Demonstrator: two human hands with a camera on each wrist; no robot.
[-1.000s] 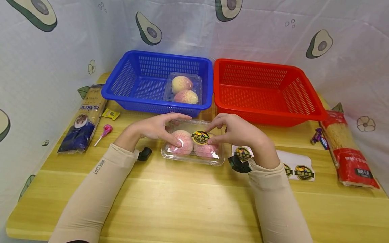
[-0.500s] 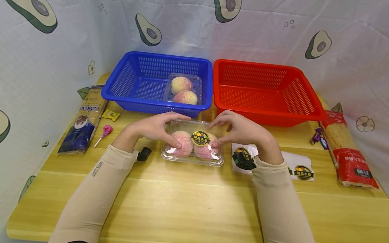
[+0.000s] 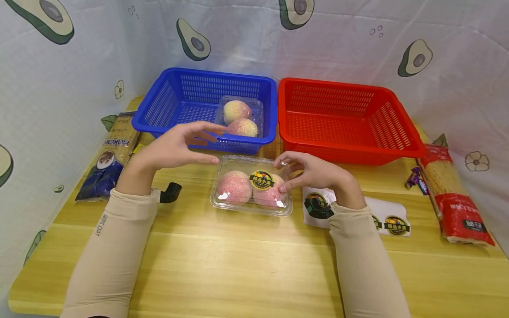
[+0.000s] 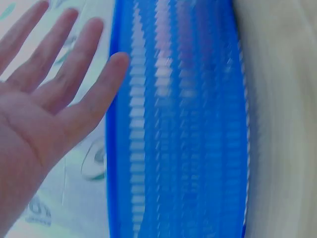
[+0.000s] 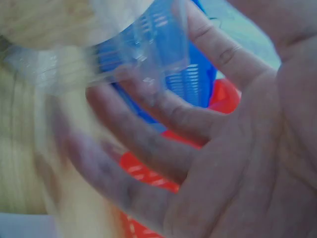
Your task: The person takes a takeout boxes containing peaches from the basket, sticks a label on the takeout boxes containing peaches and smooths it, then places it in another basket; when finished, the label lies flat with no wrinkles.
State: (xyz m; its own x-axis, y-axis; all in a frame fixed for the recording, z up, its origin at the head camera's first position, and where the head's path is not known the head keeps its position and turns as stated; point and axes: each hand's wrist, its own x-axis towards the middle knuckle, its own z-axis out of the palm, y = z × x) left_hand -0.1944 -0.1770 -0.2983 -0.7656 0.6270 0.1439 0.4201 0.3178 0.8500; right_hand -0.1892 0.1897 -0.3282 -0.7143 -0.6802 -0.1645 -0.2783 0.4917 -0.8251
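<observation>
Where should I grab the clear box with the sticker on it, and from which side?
Probably take the clear box by its short ends, left hand from the left, right hand from the right. It lies flat, long side facing you, its left end free, the right hand at its right end.

The fruit box [image 3: 252,191] lies before the left basket [image 3: 238,145], the right basket [image 3: 350,153] alongside.
</observation>
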